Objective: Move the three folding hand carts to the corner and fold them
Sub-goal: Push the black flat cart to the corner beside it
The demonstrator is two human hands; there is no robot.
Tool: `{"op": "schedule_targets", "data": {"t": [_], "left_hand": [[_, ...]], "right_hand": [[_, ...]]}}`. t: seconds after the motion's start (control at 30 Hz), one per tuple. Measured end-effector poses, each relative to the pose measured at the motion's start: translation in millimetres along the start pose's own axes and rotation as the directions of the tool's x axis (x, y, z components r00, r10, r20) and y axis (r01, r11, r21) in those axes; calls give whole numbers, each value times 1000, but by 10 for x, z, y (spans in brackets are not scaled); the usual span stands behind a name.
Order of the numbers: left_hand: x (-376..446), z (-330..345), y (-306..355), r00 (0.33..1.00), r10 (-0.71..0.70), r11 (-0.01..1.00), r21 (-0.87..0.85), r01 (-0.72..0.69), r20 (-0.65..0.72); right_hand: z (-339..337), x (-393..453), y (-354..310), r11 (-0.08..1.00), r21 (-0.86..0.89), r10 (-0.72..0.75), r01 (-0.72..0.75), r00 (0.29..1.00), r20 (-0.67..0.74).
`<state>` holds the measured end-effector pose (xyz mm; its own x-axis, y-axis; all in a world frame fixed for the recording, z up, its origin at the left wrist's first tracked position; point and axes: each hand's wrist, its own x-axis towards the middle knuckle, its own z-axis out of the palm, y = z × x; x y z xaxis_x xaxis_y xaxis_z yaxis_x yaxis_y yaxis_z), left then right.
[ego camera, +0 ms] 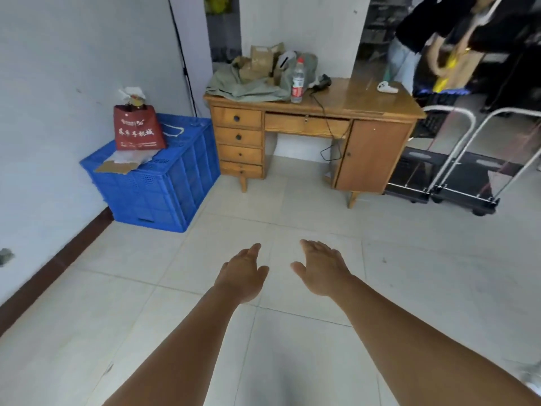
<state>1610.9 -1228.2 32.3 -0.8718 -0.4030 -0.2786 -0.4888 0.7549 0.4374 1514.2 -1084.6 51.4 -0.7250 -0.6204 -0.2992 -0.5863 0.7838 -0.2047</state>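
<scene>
Beside the right end of the wooden desk [366,98], on the pale tiled floor [263,332], stand two folding hand carts side by side, their decks touching or nearly so. The nearer hand cart [465,183] has a black platform with an oblong grip slot, small dark wheels under its front edge, and a silver tubular handle raised upright. The farther hand cart [409,177], just beside the desk's cupboard door, looks the same: black deck, silver looped handle standing up. A third cart cannot be made out.

Well apart from them, over the middle of the floor, the left hand [241,273] and right hand [320,268] reach forward, palms down, fingers straight and together, holding nothing.

A blue plastic crate [164,194] sits against the left wall with a red paper bag [137,130] on its lid. A water bottle [298,82] stands on the desk. Another person [433,27] bends at the upper right.
</scene>
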Motion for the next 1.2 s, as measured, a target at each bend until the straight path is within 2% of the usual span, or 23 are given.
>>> {"op": "schedule_targets", "data": {"t": [0.2, 0.5, 0.87, 1.2], "left_hand": [[458, 87, 664, 977, 203, 977, 54, -207, 72], [1178, 338, 2233, 902, 415, 896, 119, -428, 118], [2059, 706, 4352, 816, 568, 805, 136, -578, 104], [2965, 988, 5813, 718, 681, 702, 155, -696, 143]], "right_hand": [[-153, -11, 709, 978, 86, 197, -192, 979, -49], [-639, -67, 2093, 891, 205, 438, -405, 885, -156], [-1480, -16, 4077, 809, 282, 580, -515, 778, -241], [-2022, 308, 5381, 728, 346, 681, -592, 682, -267]]}}
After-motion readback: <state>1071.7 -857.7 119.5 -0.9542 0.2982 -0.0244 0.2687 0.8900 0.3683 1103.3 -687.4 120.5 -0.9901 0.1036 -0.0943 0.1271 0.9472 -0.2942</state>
